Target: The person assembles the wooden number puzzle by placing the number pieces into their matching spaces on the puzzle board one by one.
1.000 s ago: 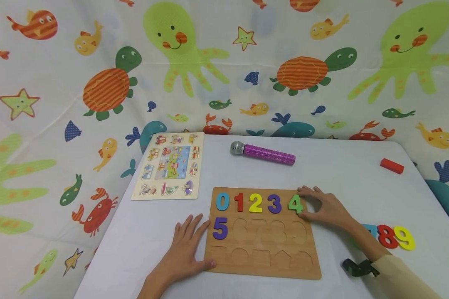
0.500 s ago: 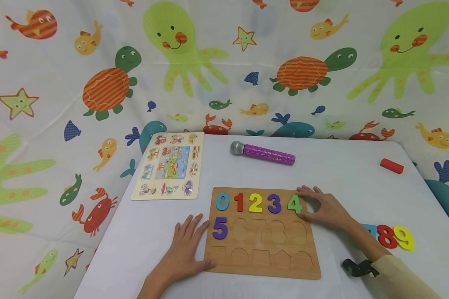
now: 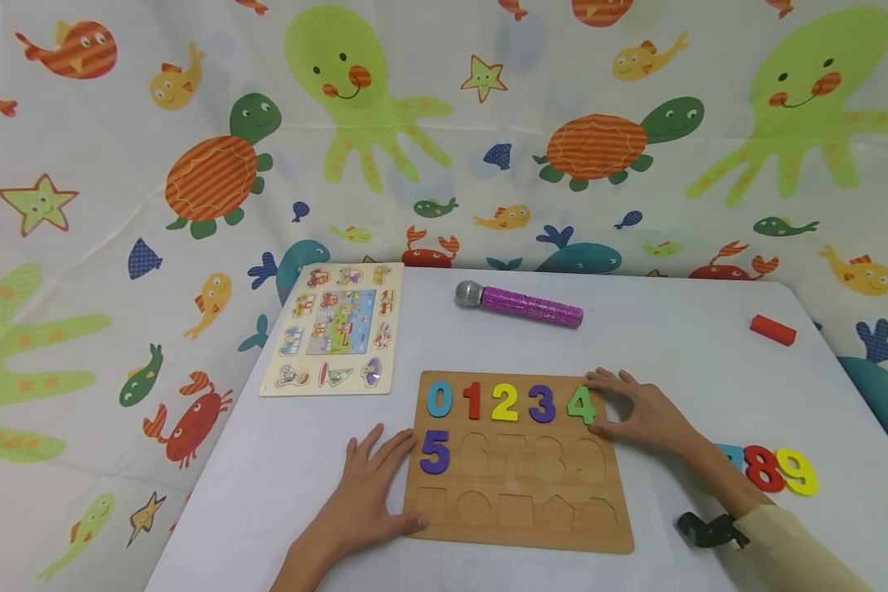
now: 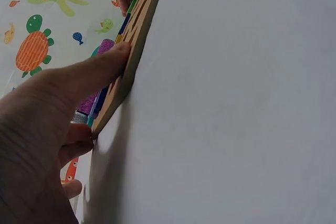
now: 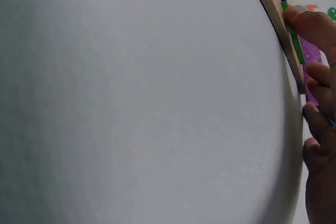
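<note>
A wooden number board (image 3: pixel 525 469) lies on the white table. Along its top row sit the blue 0 (image 3: pixel 440 399), red 1 (image 3: pixel 473 400), yellow 2 (image 3: pixel 506 403) and purple 3 (image 3: pixel 543 404); below the 0 is the purple 5 (image 3: pixel 435 452). My right hand (image 3: pixel 647 413) pinches the green number 4 (image 3: pixel 580 405) between thumb and index finger, at the row's right end. Whether the 4 sits fully in its recess cannot be told. Fingers spread, my left hand (image 3: pixel 363 497) rests at the board's left edge. Its thumb (image 4: pixel 113 59) touches the board.
Right of the board lie a red 8 (image 3: pixel 765 469), a yellow 9 (image 3: pixel 797 472) and a blue piece partly behind the forearm. A black object (image 3: pixel 710 531) lies by the sleeve. Behind are a picture puzzle (image 3: pixel 274 374), a purple microphone (image 3: pixel 529 307) and a red cylinder (image 3: pixel 773 330).
The green 4 has shifted very slightly to the left with my right hand. My left hand's fingers have moved slightly at the board's edge.
</note>
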A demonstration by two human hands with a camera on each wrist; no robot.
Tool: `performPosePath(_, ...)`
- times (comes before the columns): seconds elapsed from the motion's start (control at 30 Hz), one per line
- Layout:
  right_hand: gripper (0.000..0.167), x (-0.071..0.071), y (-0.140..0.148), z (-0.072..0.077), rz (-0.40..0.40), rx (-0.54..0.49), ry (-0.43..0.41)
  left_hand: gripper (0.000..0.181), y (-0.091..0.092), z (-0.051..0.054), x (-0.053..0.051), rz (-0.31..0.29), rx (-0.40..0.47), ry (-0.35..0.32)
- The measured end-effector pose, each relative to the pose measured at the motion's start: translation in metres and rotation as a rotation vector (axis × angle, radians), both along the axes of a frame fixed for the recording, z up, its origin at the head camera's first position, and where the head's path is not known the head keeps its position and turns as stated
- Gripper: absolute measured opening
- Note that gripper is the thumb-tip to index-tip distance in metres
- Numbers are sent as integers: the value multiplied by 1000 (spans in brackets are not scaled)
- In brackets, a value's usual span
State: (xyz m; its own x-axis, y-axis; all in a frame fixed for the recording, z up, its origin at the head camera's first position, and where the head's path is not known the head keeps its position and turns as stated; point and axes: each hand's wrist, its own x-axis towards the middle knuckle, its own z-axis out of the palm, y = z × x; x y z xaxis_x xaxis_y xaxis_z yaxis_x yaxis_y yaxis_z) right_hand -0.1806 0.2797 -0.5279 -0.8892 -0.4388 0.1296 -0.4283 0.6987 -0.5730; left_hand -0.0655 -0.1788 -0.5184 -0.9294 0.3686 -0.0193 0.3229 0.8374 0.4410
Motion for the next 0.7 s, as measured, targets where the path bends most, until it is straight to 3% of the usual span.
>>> performPosePath(0.23, 81, 15, 31, 17, -74, 53, -21, 108, 2, 5, -3, -18, 45, -52)
performPosePath(0.43, 84, 44, 85, 32, -131, 62, -125, 109, 3, 8, -5, -10, 72, -87)
performPosePath(0.53, 84, 63, 107, 32, -140, 80, -160, 110, 4, 8, -5, -3, 77, -100)
performPosePath(0.7, 83, 87, 130, 24, -137, 78, -147, 110, 4, 6, -6, 4, 87, -113)
